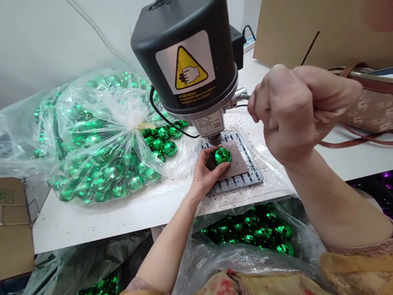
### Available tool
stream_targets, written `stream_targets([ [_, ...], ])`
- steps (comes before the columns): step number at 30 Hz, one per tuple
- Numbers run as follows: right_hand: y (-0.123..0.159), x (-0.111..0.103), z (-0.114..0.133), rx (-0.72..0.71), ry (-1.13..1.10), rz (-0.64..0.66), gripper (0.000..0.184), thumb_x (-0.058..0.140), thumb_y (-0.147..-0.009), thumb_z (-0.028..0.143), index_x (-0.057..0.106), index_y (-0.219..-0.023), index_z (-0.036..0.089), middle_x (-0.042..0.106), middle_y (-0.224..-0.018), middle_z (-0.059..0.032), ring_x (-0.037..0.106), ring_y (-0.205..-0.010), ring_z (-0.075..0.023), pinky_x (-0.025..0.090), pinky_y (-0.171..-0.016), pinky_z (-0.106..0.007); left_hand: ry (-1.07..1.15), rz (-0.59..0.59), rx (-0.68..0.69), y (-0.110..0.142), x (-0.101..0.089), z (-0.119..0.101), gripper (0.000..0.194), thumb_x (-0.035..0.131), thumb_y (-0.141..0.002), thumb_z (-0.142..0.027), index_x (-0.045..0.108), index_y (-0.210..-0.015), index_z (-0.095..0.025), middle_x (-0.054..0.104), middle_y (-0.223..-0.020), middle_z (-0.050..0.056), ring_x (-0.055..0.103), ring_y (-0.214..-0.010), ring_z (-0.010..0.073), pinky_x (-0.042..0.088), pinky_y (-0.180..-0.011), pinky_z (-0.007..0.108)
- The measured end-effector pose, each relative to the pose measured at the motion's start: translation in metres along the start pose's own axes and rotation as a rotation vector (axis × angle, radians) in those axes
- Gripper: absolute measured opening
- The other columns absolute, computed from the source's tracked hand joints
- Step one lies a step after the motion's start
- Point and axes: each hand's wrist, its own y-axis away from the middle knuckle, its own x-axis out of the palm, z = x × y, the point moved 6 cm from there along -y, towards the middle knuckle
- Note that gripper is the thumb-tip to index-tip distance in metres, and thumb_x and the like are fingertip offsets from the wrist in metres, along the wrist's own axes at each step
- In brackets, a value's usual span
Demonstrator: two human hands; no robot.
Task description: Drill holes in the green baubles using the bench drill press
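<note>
Under the chuck of a black bench drill press (181, 46), a shiny green faceted ball (223, 156) sits on a brown board (238, 163). My left hand (205, 171) is closed on this ball, thumb at the near side and fingers at the far side. The board lies on the slotted grey base plate (255, 173). My right hand (294, 108) is raised in a fist right of the machine, at the end of its metal feed lever (242, 95). The grip part of that lever is hidden in the fist.
A tied clear plastic bag (105, 131) of green balls lies left on the white table (100, 221). More green balls (256, 229) fill an open bag below the table edge. Cardboard boxes (330, 4) and a strapped handbag (377, 100) are at right. Dark shavings dot the table.
</note>
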Motion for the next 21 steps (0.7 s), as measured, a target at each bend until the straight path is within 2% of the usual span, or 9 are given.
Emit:
stream_targets([
  [4, 0.002, -0.001, 0.000, -0.044, -0.025, 0.014, 0.059, 0.065, -0.087, 0.042, 0.023, -0.052, 0.020, 0.028, -0.044, 0.0030, 0.032, -0.039, -0.0083, 0.026, -0.041, -0.032, 0.010, 0.001, -0.004, 0.001, 0.000, 0.001, 0.054, 0.086, -0.074, -0.042, 0.057, -0.114, -0.021, 0.068, -0.122, 0.010, 0.063, -0.119, 0.0254, 0.046, -0.107, 0.043],
  [8, 0.005, -0.003, -0.007, -0.035, -0.002, 0.028, 0.058, 0.059, -0.089, 0.038, 0.019, -0.051, 0.019, 0.027, -0.044, 0.0025, 0.032, -0.039, -0.0083, 0.028, -0.040, -0.032, 0.018, 0.001, -0.012, 0.001, -0.001, 0.004, 0.053, 0.086, -0.075, -0.041, 0.058, -0.115, -0.021, 0.069, -0.120, 0.009, 0.063, -0.119, 0.0256, 0.046, -0.107, 0.043],
  [13, 0.015, -0.009, -0.013, -0.229, -0.070, -0.060, 0.058, 0.061, -0.085, 0.023, 0.013, -0.053, 0.017, 0.019, -0.043, 0.0047, 0.026, -0.037, -0.0060, 0.023, -0.037, -0.029, 0.019, 0.013, 0.011, 0.000, -0.002, 0.007, 0.053, 0.086, -0.076, -0.041, 0.058, -0.115, -0.021, 0.068, -0.122, 0.009, 0.062, -0.121, 0.0255, 0.046, -0.108, 0.042],
  [18, 0.020, -0.010, -0.016, -0.288, -0.103, -0.045, 0.057, 0.060, -0.084, 0.020, 0.011, -0.055, 0.017, 0.016, -0.046, 0.0051, 0.021, -0.037, -0.0050, 0.024, -0.037, -0.026, -0.005, 0.026, 0.014, 0.000, -0.002, 0.009, 0.053, 0.085, -0.077, -0.041, 0.056, -0.117, -0.021, 0.067, -0.125, 0.010, 0.061, -0.123, 0.0253, 0.046, -0.109, 0.043],
  [21, 0.021, -0.011, -0.017, -0.306, -0.097, 0.007, 0.054, 0.059, -0.083, 0.019, 0.013, -0.054, 0.018, 0.020, -0.045, 0.0056, 0.023, -0.036, -0.0057, 0.027, -0.037, -0.027, 0.005, 0.017, 0.013, 0.000, -0.002, 0.009, 0.053, 0.085, -0.077, -0.042, 0.056, -0.117, -0.021, 0.067, -0.124, 0.009, 0.062, -0.122, 0.0252, 0.046, -0.108, 0.042],
])
